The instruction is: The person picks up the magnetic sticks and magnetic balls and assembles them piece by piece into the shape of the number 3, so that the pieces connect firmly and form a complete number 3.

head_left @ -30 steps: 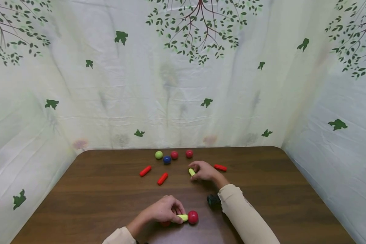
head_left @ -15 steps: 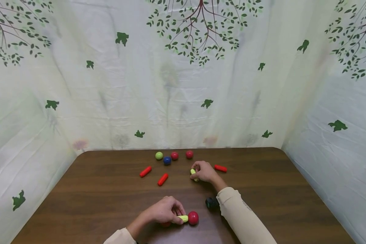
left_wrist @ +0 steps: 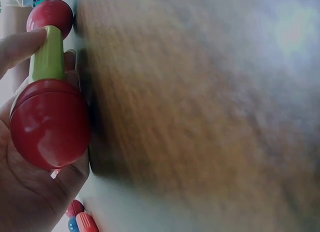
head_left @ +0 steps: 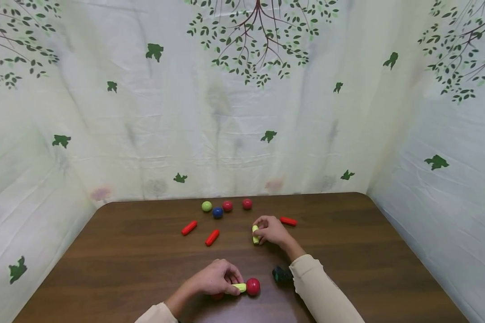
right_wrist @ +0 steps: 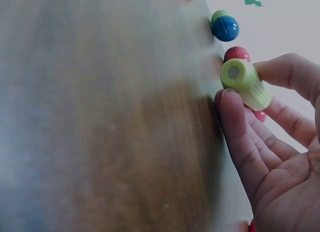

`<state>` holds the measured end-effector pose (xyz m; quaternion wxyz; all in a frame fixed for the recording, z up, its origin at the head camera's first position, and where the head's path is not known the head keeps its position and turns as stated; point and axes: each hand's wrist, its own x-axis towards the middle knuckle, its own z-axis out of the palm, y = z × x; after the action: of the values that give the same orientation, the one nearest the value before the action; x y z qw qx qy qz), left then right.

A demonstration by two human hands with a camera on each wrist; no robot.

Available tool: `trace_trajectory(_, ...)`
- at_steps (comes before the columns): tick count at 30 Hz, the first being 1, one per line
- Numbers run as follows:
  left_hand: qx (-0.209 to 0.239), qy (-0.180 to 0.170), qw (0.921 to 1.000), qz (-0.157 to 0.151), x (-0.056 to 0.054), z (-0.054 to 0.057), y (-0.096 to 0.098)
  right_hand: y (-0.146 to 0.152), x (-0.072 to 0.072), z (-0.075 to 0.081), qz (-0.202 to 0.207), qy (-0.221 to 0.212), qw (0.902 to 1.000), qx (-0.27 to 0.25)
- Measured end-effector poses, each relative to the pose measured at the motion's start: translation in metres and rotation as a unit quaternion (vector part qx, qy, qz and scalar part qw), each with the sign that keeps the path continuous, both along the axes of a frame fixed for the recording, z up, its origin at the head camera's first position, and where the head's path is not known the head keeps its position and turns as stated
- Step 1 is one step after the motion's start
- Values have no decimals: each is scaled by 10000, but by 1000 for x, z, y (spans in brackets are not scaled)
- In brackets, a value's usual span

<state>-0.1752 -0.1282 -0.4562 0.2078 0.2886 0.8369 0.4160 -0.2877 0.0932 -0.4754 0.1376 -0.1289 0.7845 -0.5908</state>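
Note:
My left hand [head_left: 218,275] grips a yellow-green rod [left_wrist: 48,57] by its middle, thumb lying along it. A red ball [head_left: 253,286] sits on the rod's right end, and another red ball [left_wrist: 50,124] is at its near end, largely hidden by the hand in the head view. Farther out, my right hand [head_left: 274,231] pinches a second yellow-green rod [right_wrist: 250,87] between thumb and fingers. A round grey disc shows in this rod's end face, in the right wrist view. No ball is on that visible end.
Two red rods [head_left: 189,228] lie left of the right hand; another red rod [head_left: 288,221] lies just beyond it. Near the far edge stand a green ball [head_left: 206,206], a blue ball [head_left: 217,212] and two red balls [head_left: 227,206]. A dark device is on the right wrist [head_left: 282,274].
The right hand has turned its yellow-green rod to point more straight away from me and drawn it slightly closer. The left hand keeps its hold in place. The head view has shifted a little.

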Motion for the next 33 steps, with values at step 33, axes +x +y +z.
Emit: trace_trajectory(33, -77, -38, 9999, -93, -4, 0, 0, 4, 48, -6, 977, -973, 9842, -1111)
